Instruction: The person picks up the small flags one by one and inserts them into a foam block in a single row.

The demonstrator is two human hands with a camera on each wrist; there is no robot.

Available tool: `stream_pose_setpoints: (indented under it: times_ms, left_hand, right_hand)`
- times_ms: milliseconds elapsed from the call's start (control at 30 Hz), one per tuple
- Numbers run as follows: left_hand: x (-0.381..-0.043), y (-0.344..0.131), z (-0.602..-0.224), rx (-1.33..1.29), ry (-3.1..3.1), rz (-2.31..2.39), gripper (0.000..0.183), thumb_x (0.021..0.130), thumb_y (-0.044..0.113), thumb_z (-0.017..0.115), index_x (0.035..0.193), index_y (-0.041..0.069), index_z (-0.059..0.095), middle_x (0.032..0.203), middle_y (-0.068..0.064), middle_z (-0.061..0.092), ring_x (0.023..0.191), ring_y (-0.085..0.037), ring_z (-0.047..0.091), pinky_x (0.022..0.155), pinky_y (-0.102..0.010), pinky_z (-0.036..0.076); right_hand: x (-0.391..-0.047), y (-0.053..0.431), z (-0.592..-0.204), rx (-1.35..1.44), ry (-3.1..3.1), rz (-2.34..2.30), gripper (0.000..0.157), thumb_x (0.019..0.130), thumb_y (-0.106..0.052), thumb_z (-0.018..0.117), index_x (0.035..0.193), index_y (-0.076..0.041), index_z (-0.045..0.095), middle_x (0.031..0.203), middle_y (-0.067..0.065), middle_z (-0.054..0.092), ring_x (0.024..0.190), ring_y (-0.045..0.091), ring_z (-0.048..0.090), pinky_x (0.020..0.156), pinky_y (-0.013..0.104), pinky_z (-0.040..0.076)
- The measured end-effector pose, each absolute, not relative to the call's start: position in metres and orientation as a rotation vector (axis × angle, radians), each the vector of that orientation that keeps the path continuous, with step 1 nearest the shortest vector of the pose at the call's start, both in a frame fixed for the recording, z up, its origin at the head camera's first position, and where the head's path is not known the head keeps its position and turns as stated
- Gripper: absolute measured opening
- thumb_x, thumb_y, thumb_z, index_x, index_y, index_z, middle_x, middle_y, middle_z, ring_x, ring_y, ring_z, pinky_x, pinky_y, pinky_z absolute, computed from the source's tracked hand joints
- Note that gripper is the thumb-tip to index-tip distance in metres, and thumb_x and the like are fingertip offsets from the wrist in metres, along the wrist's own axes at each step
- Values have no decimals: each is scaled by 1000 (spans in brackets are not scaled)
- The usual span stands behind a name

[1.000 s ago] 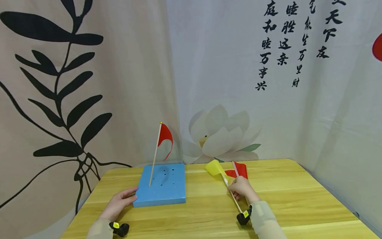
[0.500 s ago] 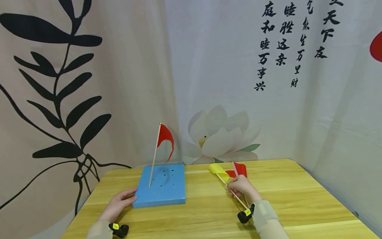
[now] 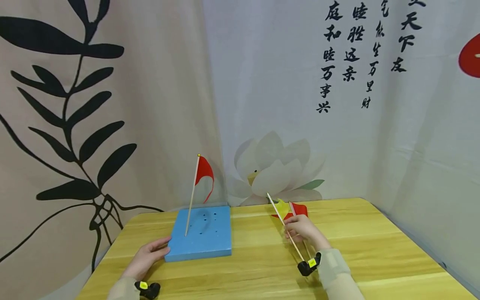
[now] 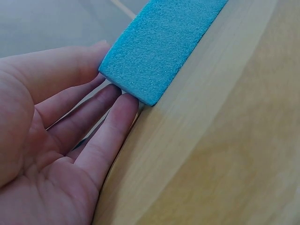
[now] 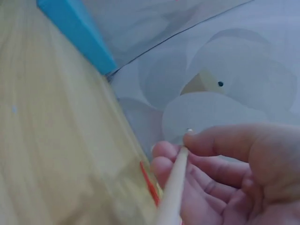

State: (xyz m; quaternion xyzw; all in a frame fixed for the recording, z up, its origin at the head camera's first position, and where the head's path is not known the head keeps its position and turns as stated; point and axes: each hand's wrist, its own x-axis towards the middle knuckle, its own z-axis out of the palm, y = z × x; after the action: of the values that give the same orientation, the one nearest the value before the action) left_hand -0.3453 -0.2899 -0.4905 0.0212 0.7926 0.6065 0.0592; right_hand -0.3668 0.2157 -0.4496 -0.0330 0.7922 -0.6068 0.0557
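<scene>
Pale cloth (image 3: 172,104) printed with black leaves, a lotus and Chinese writing hangs behind a wood-grain counter (image 3: 255,266). Toward the counter's far-left corner lies a blue board (image 3: 215,246) with small holes, a red pennant (image 3: 203,171) standing in it. A left hand (image 3: 147,257) touches the board's left side, fingers extended. Near the far edge, right of the board, a right hand (image 3: 305,231) pinches a yellow flag's (image 3: 282,208) stick; a second red flag (image 3: 301,209) shows behind.
</scene>
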Motion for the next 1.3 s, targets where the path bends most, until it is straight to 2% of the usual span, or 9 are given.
stream_pose_setpoints:
  times_ms: [300,500,767,900,1167,1300]
  left_hand:
    - [-344,-292,-488,65,2419,1819,59,95,22,65,143,-6,44,147,-28,37,130,-43,40,96,-45,50]
    - [-343,-292,-489,62,2425,1814,60,94,24,66,143,-4,44,147,-28,37,130,-43,41,95,-45,50]
    - [-345,-290,-489,56,2433,1796,64,93,28,67,142,-4,45,147,-28,37,130,-44,40,94,-46,50]
    - [-347,-290,-491,49,2430,1804,64,92,28,68,142,-5,45,146,-28,38,129,-44,41,93,-46,51]
    - [-345,-290,-489,68,2427,1807,61,94,25,66,142,-5,44,147,-29,37,129,-43,42,93,-45,51]
    - [-345,-289,-490,65,2423,1816,60,94,24,66,142,-5,45,147,-28,37,129,-43,42,93,-45,51]
  right_hand:
    - [-374,207,-423,-115,2368,-2043,31,92,-1,57,120,12,56,87,14,67,75,30,69,61,40,61]
    - [-377,198,-399,-150,2345,-2168,33,96,-3,55,125,11,54,95,15,65,73,24,69,65,42,61]
    - [-375,190,-365,-193,2333,-2262,34,95,-6,59,125,9,54,93,12,66,78,26,69,69,43,60]
    - [-374,186,-352,-207,2351,-2259,33,95,-7,60,125,7,55,93,11,65,77,24,69,76,49,58]
    - [-378,167,-348,-255,2236,-2363,30,95,-6,60,122,5,54,91,9,64,82,30,69,69,41,60]
    - [-376,150,-348,-297,2183,-2410,27,96,-5,58,121,5,54,91,8,65,77,22,70,68,39,60]
